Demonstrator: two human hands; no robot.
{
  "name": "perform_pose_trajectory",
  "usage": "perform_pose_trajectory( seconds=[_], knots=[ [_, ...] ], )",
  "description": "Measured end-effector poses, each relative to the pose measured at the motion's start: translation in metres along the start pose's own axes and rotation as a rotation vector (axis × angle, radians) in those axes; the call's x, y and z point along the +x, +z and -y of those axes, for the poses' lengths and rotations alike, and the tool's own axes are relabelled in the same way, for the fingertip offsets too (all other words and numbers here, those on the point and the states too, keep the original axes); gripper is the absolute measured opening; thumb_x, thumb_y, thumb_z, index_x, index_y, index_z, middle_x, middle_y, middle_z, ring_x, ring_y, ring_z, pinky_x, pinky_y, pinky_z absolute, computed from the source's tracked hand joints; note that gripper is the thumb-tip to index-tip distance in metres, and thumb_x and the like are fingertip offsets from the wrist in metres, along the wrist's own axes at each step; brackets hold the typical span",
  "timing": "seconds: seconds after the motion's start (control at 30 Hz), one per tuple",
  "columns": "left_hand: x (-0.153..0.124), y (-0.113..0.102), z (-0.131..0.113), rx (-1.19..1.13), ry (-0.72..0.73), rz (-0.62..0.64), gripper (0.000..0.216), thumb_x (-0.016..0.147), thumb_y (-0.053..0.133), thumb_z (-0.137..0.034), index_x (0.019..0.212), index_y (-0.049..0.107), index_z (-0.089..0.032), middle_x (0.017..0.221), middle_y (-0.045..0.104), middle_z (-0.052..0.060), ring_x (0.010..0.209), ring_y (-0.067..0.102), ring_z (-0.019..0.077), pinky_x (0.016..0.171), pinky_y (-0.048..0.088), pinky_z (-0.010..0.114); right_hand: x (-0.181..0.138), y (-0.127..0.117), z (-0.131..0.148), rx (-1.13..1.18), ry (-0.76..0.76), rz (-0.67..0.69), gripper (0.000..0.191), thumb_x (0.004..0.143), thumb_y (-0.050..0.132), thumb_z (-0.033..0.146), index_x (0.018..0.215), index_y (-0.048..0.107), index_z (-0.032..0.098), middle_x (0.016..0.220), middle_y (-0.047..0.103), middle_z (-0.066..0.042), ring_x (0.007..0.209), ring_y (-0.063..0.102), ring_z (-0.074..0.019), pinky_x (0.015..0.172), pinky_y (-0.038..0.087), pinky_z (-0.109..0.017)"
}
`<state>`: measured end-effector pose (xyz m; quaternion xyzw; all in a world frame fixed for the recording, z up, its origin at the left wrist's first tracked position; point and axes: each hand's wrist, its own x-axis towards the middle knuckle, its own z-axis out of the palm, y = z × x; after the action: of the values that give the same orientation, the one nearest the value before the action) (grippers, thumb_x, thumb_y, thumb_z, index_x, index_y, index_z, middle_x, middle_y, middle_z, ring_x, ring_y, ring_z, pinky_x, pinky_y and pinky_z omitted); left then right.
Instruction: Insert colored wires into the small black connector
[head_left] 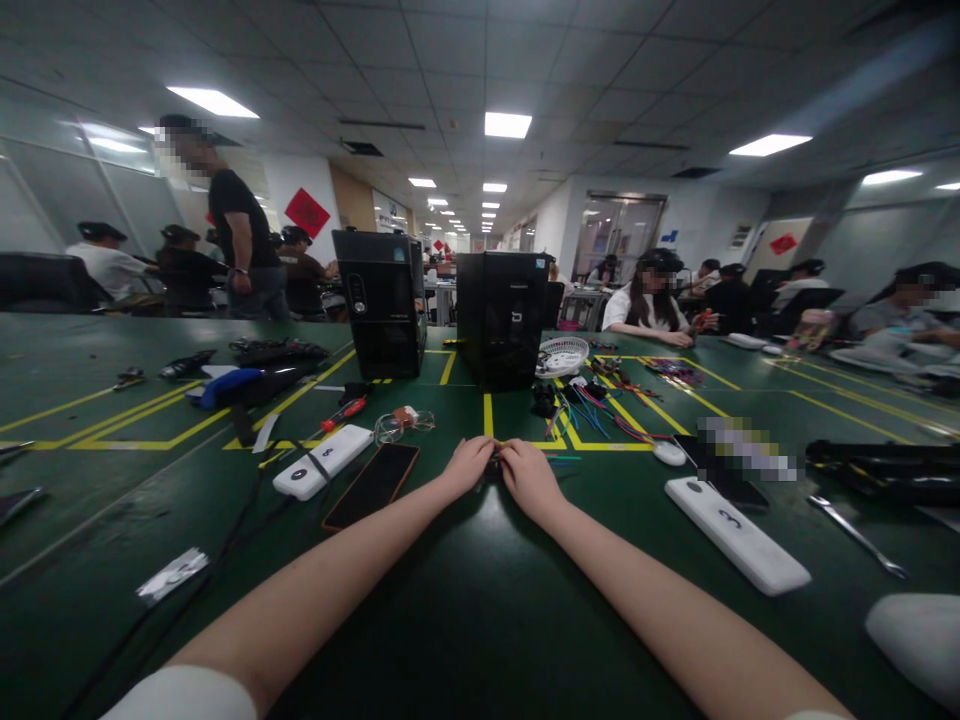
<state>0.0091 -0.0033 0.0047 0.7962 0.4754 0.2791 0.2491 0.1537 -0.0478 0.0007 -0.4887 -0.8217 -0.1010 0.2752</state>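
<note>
L hand (469, 466) & R hand (532, 477) pinch sm. dark pc. (494, 463), shape unclear, nr flat, rect. phone (373, 487).

Left hand (472, 464) beside right hand (526, 472), arms (337, 555) outstretched

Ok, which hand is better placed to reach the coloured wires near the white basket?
Probably the right hand: the coloured wires lie ahead on its side, while the left hand would have to reach across it. Both hands meet at a small dark item, mostly hidden.
</note>
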Motion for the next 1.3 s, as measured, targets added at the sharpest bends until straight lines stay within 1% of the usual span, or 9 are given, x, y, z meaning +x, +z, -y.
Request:
perform_pose_trajectory(
  seconds=[0.1, 0.2, 0.27, 0.33, 0.43, 0.6, 0.83, 1.07, 1.3],
  knots=[
    [0.002, -0.008, 0.003, -0.073, 0.017, 0.095, 0.042, 0.083, 0.025, -0.017, 0.105, 0.060, -0.022, 0.115, 0.060, 0.002, 0.112, 0.049, 0.0177, 0.108, 0.015, 0.044, 0.000, 0.001, -0.001, -0.001, 0.001, -0.006, 0.013, 0.082, 0.047, 0.014, 0.091, 0.057, 0.016, 0.099, 0.055, -0.007, 0.090, 0.048, -0.0172, 0.079, 0.039, -0.030],
    [0.003, -0.018, 0.005, -0.134, 0.068, 0.251, 0.044, 0.074, 0.039, -0.014, 0.115, 0.055, -0.018, 0.121, 0.056, 0.005, 0.112, 0.049, 0.0192, 0.103, 0.030, 0.035, 0.001, 0.002, -0.001, -0.008, 0.010, -0.010, 0.013, 0.083, 0.047, 0.015, 0.091, 0.057, 0.016, 0.098, 0.055, -0.007, 0.090, 0.048, -0.0171, 0.078, 0.039, -0.031],
    [0.000, -0.022, 0.005, -0.091, 0.110, 0.269, 0.051, 0.069, 0.048, -0.014, 0.120, 0.050, -0.017, 0.126, 0.052, 0.007, 0.116, 0.046, 0.0210, 0.102, 0.030, 0.033, 0.002, 0.003, -0.001, -0.015, 0.015, -0.020, 0.012, 0.082, 0.048, 0.014, 0.090, 0.057, 0.017, 0.098, 0.055, -0.007, 0.092, 0.047, -0.0176, 0.079, 0.038, -0.032],
    [-0.003, -0.024, 0.005, -0.009, 0.145, 0.284, 0.057, 0.067, 0.057, -0.020, 0.122, 0.047, -0.017, 0.125, 0.052, 0.009, 0.115, 0.046, 0.0238, 0.102, 0.030, 0.036, 0.004, 0.006, 0.000, -0.022, 0.010, -0.030, 0.011, 0.081, 0.049, 0.014, 0.089, 0.057, 0.017, 0.100, 0.055, -0.007, 0.096, 0.046, -0.0186, 0.081, 0.037, -0.033],
    [-0.005, -0.023, 0.007, 0.033, 0.183, 0.241, 0.055, 0.068, 0.062, -0.033, 0.119, 0.048, -0.015, 0.118, 0.056, 0.010, 0.107, 0.051, 0.0248, 0.096, 0.036, 0.037, 0.008, 0.009, 0.004, -0.027, -0.021, -0.036, 0.010, 0.081, 0.050, 0.015, 0.088, 0.057, 0.017, 0.102, 0.055, -0.007, 0.099, 0.045, -0.0193, 0.084, 0.036, -0.034],
    [-0.005, -0.026, 0.017, 0.073, 0.171, 0.187, 0.038, 0.070, 0.061, -0.031, 0.105, 0.057, -0.016, 0.107, 0.061, 0.008, 0.099, 0.056, 0.0232, 0.089, 0.041, 0.034, 0.012, 0.010, 0.011, -0.018, -0.068, -0.019, 0.012, 0.084, 0.047, 0.017, 0.089, 0.057, 0.018, 0.101, 0.056, -0.007, 0.097, 0.046, -0.0182, 0.084, 0.035, -0.034],
    [-0.010, -0.028, 0.016, 0.042, 0.179, 0.168, 0.035, 0.072, 0.060, -0.030, 0.104, 0.058, -0.017, 0.103, 0.062, 0.006, 0.095, 0.057, 0.0219, 0.086, 0.044, 0.032, 0.011, 0.010, 0.009, -0.003, -0.074, -0.015, 0.009, 0.082, 0.050, 0.017, 0.088, 0.056, 0.018, 0.095, 0.056, -0.006, 0.094, 0.047, -0.0178, 0.083, 0.035, -0.033],
    [-0.013, -0.018, 0.013, 0.123, 0.248, 0.066, 0.033, 0.076, 0.055, -0.030, 0.106, 0.056, -0.016, 0.104, 0.060, 0.008, 0.096, 0.055, 0.0230, 0.086, 0.042, 0.035, 0.011, 0.010, 0.006, 0.016, -0.045, -0.016, 0.008, 0.082, 0.050, 0.015, 0.087, 0.055, 0.017, 0.093, 0.055, -0.005, 0.090, 0.048, -0.0176, 0.080, 0.036, -0.032],
    [-0.013, -0.012, 0.013, 0.173, 0.229, 0.028, 0.034, 0.077, 0.053, -0.031, 0.107, 0.055, -0.017, 0.104, 0.060, 0.009, 0.097, 0.054, 0.0239, 0.087, 0.041, 0.036, 0.009, 0.010, 0.002, 0.033, -0.025, -0.018, 0.007, 0.081, 0.051, 0.015, 0.086, 0.056, 0.017, 0.095, 0.055, -0.005, 0.090, 0.048, -0.0181, 0.081, 0.036, -0.032]
  ],
)
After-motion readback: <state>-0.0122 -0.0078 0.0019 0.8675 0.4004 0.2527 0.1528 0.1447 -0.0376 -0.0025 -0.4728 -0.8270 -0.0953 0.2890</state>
